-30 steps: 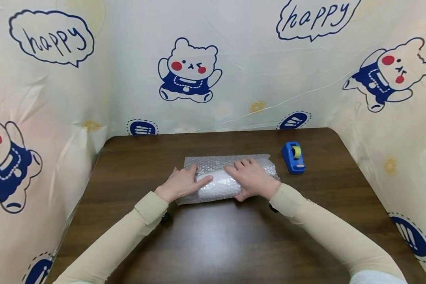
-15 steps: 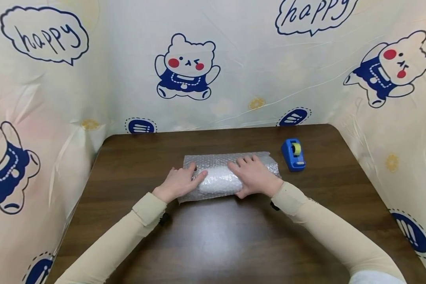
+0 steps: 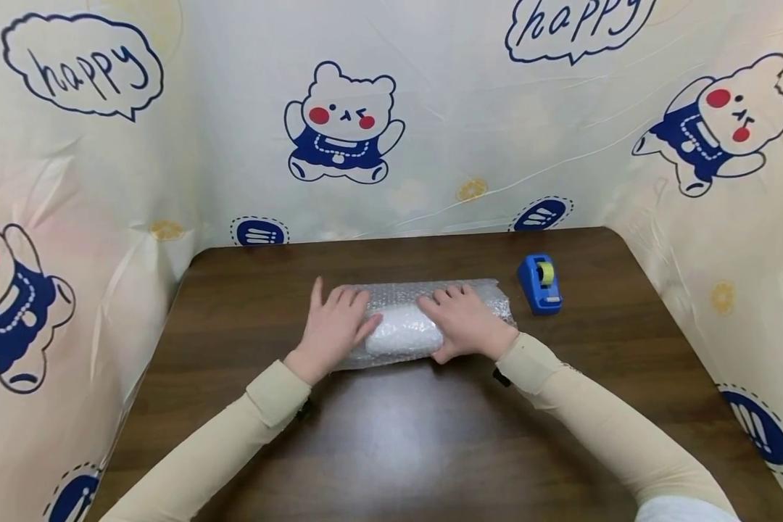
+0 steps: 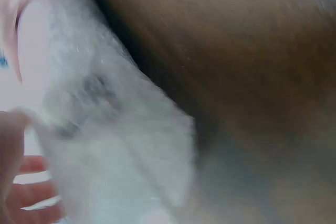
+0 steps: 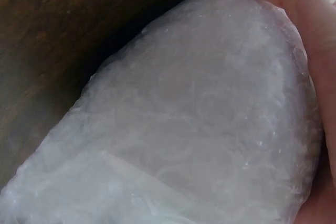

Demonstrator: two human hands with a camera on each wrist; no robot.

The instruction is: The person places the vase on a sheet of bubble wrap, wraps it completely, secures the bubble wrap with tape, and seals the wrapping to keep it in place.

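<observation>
A whitish, rounded bundle of bubble wrap (image 3: 403, 333) lies crosswise in the middle of the table, with what it contains hidden. Flat wrap shows behind it and at both ends. My left hand (image 3: 329, 330) rests at the left end, fingers stretched forward and thumb along the top. In the left wrist view that end's loose flap of wrap (image 4: 121, 145) looks blurred. My right hand (image 3: 470, 322) holds the right part, fingers over the top and thumb at the near side. Up close, the right wrist view shows the bundle's crinkled end (image 5: 199, 103) beside a curled finger.
A blue tape dispenser (image 3: 540, 284) with a yellow-green core stands to the right, behind the right hand. The brown wooden table (image 3: 391, 435) extends toward me. Printed cloth (image 3: 444, 130) encloses its back and sides.
My left hand has turned and its fingers now stretch forward instead of lying over the wrap's left end. The right hand stays nearly in place. The head view has tilted slightly.
</observation>
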